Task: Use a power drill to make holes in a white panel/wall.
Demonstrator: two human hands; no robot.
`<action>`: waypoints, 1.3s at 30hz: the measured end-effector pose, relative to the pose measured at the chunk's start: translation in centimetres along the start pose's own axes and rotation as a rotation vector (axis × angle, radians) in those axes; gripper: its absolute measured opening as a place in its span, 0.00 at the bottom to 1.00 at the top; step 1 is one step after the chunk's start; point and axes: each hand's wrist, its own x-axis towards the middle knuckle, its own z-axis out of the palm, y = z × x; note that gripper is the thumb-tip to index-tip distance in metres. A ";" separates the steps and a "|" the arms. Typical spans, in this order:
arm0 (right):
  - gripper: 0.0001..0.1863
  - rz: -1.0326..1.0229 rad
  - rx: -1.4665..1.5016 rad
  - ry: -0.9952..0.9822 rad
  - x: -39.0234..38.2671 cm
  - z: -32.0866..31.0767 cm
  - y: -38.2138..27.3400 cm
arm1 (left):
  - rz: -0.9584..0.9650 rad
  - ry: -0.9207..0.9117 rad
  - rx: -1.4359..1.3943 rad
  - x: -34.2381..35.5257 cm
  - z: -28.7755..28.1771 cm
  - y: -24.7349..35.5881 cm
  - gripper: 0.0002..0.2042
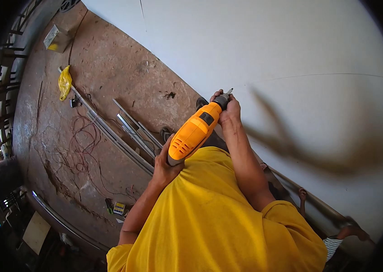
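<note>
An orange power drill (194, 132) with a grey chuck (222, 100) lies slantwise in front of my chest, its bit (230, 91) pointing away from me and to the right. My left hand (166, 167) is closed around its rear end, where the grip is mostly hidden. At the front, my right hand (230, 111) wraps around the chuck, with fingertips showing on its far side. The bit's tip appears close to a large white panel (309, 50); I cannot tell whether they touch.
Metal channels (105, 129) and shorter metal strips (139, 136) lie on the left floor, beside tangled red wire (82, 140) and a yellow plastic bag (65, 83). A square tin (57, 39) stands farther off. At lower right, another person's hand (303, 194) is near the panel's edge.
</note>
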 end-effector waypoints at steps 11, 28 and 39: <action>0.21 -0.063 0.085 0.025 3.6 -3.7 -3.4 | -0.056 -0.092 0.035 0.3 0.5 -0.7 0.40; 0.16 -0.153 -0.052 -0.164 4.6 -5.2 -4.8 | -0.059 -0.077 0.044 1.1 2.8 -0.2 0.40; 0.13 -0.186 -0.109 -0.119 5.7 -5.1 -5.8 | 0.108 -0.041 0.239 2.4 5.1 -2.7 0.41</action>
